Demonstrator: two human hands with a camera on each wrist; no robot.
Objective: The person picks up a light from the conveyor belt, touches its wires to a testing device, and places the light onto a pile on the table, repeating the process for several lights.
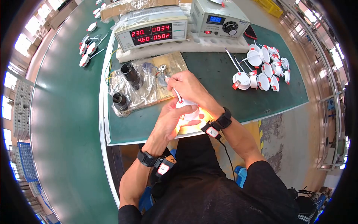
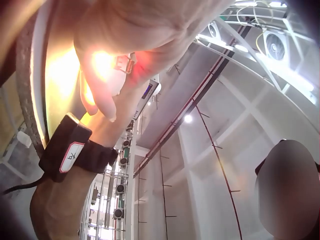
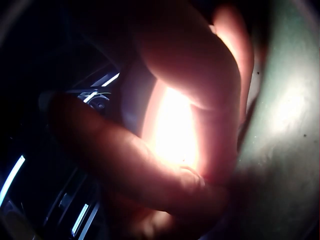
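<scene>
My left hand (image 1: 166, 121) grips a round white downlight (image 1: 189, 106) near the front table edge, thumb across its back. The lamp is lit, and its glow spills over the fingers and the table below. A short white cable (image 1: 176, 94) rises from its back toward my right hand (image 1: 191, 88). That hand pinches the cable's far end between thumb and fingertips, right beside a small metal fixture (image 1: 163, 69) on a plastic-wrapped board (image 1: 173, 61). In the right wrist view, the bright lamp face (image 3: 172, 130) shows between curled fingers.
Two black cylinders (image 1: 130, 74) stand on the board's left. Behind it are a power meter (image 1: 151, 31) with red digits and a grey supply unit (image 1: 220, 22) with a knob, both on white foam. Many white downlights (image 1: 263, 71) are heaped right; several more (image 1: 89, 48) lie left.
</scene>
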